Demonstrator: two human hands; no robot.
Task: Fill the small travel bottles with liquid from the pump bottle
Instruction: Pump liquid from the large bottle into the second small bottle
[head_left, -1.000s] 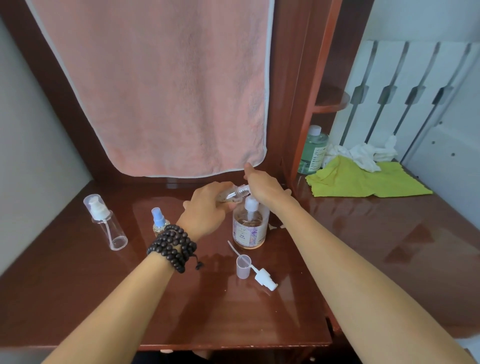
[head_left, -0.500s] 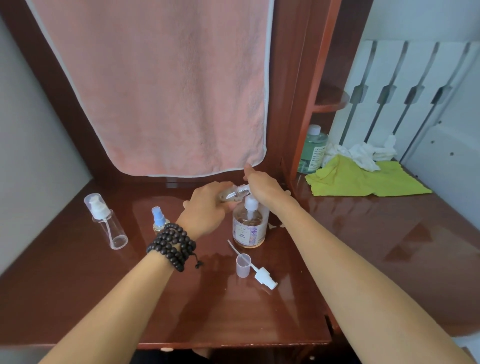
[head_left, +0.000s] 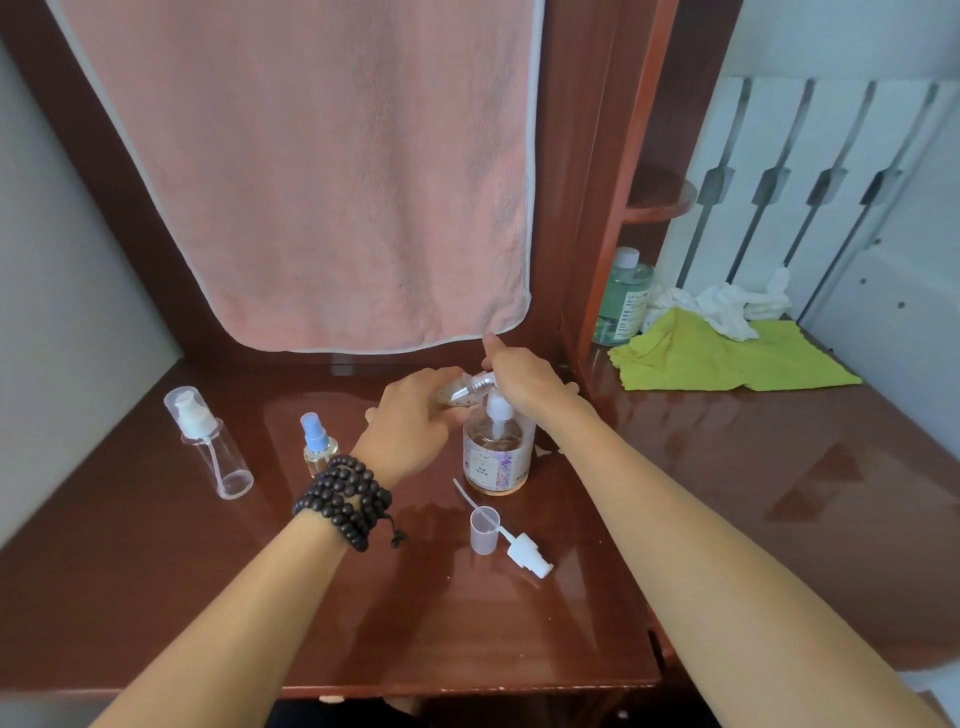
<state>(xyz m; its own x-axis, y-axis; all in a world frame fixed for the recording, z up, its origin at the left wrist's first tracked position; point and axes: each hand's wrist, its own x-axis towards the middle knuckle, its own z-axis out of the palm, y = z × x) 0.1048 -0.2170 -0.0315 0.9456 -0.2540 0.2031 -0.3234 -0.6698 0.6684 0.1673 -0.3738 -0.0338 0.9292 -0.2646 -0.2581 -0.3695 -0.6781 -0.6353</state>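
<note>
Nearest the front edge of the brown tabletop (head_left: 208, 597), a little right of the middle, a small clear cap (head_left: 484, 529) stands with its mouth up, and a white pump head (head_left: 527, 555) with its thin tube lies just beside it, touching or almost touching. Behind them, toward the middle of the tabletop, stands the pump bottle (head_left: 497, 454), upright, with a pale amber liquid inside and a flowery label.

Above this bottle both hands meet. The left hand (head_left: 413, 415), with a dark bead bracelet (head_left: 343, 501) on the wrist, holds a small clear travel bottle (head_left: 460, 391) tilted on its side, the fingers curled around its body, its neck turned to the pump spout. The right hand (head_left: 524, 379) lies over the top of the pump; the fingers are bent down on the pump head, with the forefinger raised. How firmly they close I cannot tell.

To the left, a small spray bottle (head_left: 316, 441) with a blue nozzle stands just beside the left wrist. Further toward the left edge a taller clear bottle (head_left: 210, 444) with a white pump and clear cap stands apart.

At the back a pink towel (head_left: 322, 171) hangs down. In the far right corner there is a green bottle (head_left: 623, 301), a yellow-green cloth (head_left: 727, 358) and a crumpled white cloth (head_left: 727, 306) on it.
</note>
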